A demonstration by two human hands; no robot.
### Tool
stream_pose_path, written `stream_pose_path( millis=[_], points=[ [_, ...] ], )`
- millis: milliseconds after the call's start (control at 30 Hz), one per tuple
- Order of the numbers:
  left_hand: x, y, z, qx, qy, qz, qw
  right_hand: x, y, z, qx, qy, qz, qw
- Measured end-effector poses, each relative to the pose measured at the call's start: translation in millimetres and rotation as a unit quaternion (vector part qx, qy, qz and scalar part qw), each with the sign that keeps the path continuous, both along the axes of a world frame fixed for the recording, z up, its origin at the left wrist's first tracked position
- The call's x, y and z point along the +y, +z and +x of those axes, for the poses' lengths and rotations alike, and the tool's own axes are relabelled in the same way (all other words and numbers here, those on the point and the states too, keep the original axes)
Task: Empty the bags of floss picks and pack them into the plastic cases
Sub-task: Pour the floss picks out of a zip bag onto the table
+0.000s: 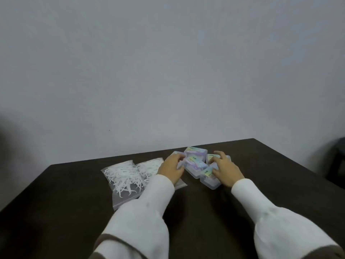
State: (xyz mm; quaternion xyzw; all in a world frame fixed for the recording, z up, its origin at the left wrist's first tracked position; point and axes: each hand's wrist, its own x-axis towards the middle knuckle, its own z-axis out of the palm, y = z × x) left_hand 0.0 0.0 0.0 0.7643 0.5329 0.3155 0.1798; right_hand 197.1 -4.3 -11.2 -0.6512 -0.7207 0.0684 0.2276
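Note:
Several clear plastic cases (196,162) with pastel labels lie in a loose pile on the dark table (74,202). My left hand (171,166) rests against the pile's left side, fingers curled on a case. On the pile's right side my right hand (225,168) has its fingers spread over the cases. A clear bag of white floss picks (122,179) lies flat to the left. A second bag of floss picks (149,168) sits beside it, partly hidden under my left wrist and sleeve.
The table's far edge runs just behind the cases, against a plain grey wall (168,71). A dark stool or chair (337,156) stands off the table's right side. White sleeves cover both forearms.

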Motion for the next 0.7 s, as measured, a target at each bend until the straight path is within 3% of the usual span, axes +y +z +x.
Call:
stream_pose_path(
  millis=[400, 700],
  points=[
    [67, -17, 30, 0.12, 0.068, -0.062, 0.988, 38, -19, 9, -0.13, -0.066, -0.165, 0.976],
    [90, -30, 37, 0.221, 0.075, -0.124, 0.964, 67, -17, 15, -0.125, -0.098, -0.154, 0.975]
  ],
)
